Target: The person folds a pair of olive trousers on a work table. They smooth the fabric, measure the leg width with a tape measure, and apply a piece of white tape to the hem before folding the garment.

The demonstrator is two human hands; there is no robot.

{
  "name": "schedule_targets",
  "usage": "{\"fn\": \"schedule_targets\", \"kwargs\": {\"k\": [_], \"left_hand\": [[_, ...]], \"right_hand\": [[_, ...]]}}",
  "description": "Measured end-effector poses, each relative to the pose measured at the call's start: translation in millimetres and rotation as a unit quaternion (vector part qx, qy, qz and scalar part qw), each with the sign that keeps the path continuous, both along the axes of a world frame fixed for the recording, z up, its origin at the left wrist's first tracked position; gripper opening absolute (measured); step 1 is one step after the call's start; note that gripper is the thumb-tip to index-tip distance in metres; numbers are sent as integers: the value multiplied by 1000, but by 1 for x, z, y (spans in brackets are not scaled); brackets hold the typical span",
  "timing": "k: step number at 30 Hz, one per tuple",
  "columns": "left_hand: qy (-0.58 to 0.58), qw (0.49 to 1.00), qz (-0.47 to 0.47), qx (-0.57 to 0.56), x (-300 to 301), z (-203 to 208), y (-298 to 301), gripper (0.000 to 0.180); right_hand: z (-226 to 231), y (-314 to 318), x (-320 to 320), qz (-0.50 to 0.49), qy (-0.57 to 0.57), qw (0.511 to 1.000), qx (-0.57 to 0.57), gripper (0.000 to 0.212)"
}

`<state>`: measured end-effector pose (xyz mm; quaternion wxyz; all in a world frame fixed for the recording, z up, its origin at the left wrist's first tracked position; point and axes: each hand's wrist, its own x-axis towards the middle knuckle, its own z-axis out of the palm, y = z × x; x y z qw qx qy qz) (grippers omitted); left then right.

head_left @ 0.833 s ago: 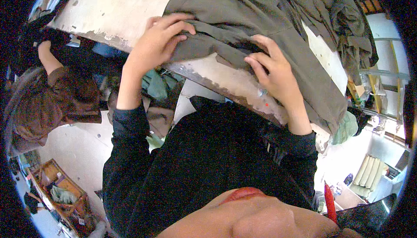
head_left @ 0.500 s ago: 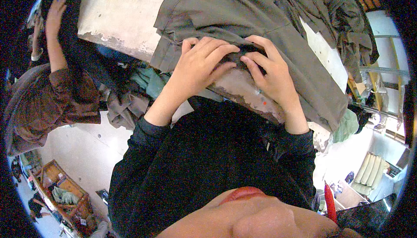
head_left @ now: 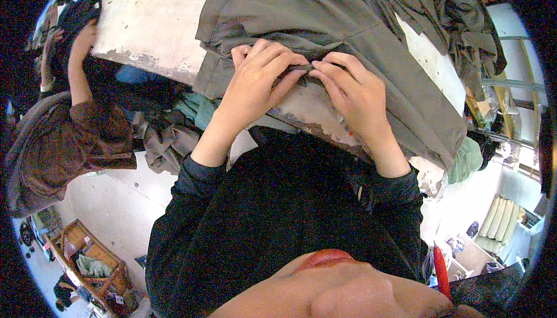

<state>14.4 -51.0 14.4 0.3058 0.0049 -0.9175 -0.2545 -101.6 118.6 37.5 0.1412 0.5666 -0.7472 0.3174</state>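
Observation:
A grey-brown garment (head_left: 371,63) lies spread and creased over the pale worktable (head_left: 156,22). Its near edge is bunched where my two hands meet. Thumb and fingers of my left hand (head_left: 258,80) pinch a small fold of the cloth. Close against it, my right hand (head_left: 354,89) pinches the same edge, fingertips nearly touching those of the left. The fingers partly cover the fold, so its detail is hard to make out.
At the left a co-worker in a brown top (head_left: 87,138) reaches over dark cloth on the table. More garments (head_left: 458,22) are heaped at the far right. Green cloth (head_left: 194,109) hangs below the table edge. A wooden crate (head_left: 93,260) stands at lower left.
My fingertips have come together and closed on the cloth edge; the right thumb and fingers were apart before. The co-worker's hand has moved lower.

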Motion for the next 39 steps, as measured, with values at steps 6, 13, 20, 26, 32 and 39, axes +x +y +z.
{"fn": "schedule_targets", "kwargs": {"k": [6,13,20,26,32,39], "left_hand": [[-9,1000,-10,15,1,6,-4,21],[4,997,46,-64,-13,9,-5,15],[30,997,33,-71,3,5,-14,19],[0,993,54,-105,34,5,-34,36],[-16,987,50,-154,31,3,-52,30],[52,994,-86,-37,30,18,-70,22]], "right_hand": [[-4,-1,11,-3,-95,995,36,27],[-5,-3,6,-31,62,997,26,21],[-4,-6,-1,-4,66,998,14,21],[-1,-1,-5,26,63,997,-22,27],[2,5,-13,80,109,991,-13,35],[14,11,-21,61,116,990,-43,37]]}}
